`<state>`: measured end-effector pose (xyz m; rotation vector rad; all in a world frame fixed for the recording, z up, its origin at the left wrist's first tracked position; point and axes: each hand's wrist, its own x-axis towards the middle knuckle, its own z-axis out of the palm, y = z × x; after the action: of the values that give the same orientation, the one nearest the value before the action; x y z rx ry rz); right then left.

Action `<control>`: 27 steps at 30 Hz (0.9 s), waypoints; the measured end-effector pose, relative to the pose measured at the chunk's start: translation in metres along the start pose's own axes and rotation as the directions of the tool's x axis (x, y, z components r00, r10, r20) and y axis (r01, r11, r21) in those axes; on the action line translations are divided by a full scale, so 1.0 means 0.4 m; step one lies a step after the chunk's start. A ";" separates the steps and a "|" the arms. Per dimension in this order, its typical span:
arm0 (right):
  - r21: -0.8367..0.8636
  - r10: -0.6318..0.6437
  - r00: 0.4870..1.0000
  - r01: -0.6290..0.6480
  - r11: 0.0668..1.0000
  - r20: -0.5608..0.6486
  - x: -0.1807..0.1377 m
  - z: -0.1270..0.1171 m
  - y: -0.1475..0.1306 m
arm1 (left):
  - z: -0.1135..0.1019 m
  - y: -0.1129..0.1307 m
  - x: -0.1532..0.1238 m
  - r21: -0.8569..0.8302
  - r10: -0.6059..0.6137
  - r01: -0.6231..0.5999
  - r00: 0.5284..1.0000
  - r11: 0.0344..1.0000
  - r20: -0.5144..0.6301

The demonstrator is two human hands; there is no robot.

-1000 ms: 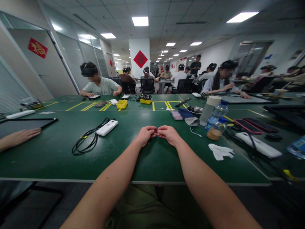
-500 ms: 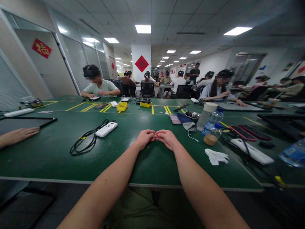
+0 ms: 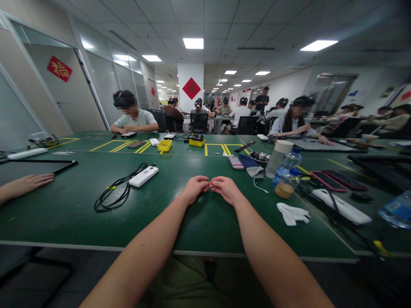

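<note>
1. Left hand (image 3: 193,188): low over the green table (image 3: 73,218), near the middle and well back from the near edge. Fingers are curled in, thumb and fingertips pinched together at the inner side.
2. Right hand (image 3: 225,188): mirror pose, fingers curled, tips pinched and meeting the left hand's tips.
3. Small red piece (image 3: 210,184): nipped between the fingertips of both hands, right where they meet. Too small to tell what it is. Whether it touches the table cannot be told.
4. Both forearms are bare and run from the bottom of the view up to the hands, forming a narrow V.
5. White power bank (image 3: 144,176): flat on the table to the left of the hands, apart from them. A black cable (image 3: 113,195) is bunched just beside it.
6. White cloth (image 3: 293,213): crumpled on the table to the right of the right hand, not touched.
7. Water bottle (image 3: 288,164) and a small jar (image 3: 284,188) with a brown layer: upright, further right and behind the cloth, close together.
8. Two phones (image 3: 328,180) and a long white device (image 3: 342,206): lying at the far right, well apart from the hands.
9. Another person's hand (image 3: 28,184): flat, palm down at the left edge, beside a black board (image 3: 30,166).
</note>
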<state>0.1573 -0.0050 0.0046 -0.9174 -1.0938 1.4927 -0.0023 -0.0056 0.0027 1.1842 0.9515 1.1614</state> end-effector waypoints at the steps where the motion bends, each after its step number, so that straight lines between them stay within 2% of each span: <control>1: -0.002 -0.002 1.000 0.002 1.000 -0.001 0.000 0.000 0.000 | 0.000 0.000 0.000 0.003 0.006 -0.006 1.000 1.000 -0.003; 8: 0.017 0.008 1.000 -0.008 1.000 0.004 -0.006 0.003 -0.008 | 0.000 0.011 -0.001 -0.095 -0.065 0.066 0.998 0.993 0.011; 15: 0.052 0.029 0.999 -0.031 0.998 0.021 -0.002 0.000 -0.011 | -0.012 0.005 0.007 -0.185 -0.066 0.075 0.996 0.980 0.051; 27: 0.000 0.010 1.000 -0.010 1.000 -0.013 -0.001 0.003 -0.006 | -0.007 0.012 0.002 -0.124 -0.085 0.090 0.995 0.988 0.046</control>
<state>0.1568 -0.0055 0.0071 -0.9326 -1.0815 1.4926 -0.0057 -0.0043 0.0072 1.0510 0.8776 1.1071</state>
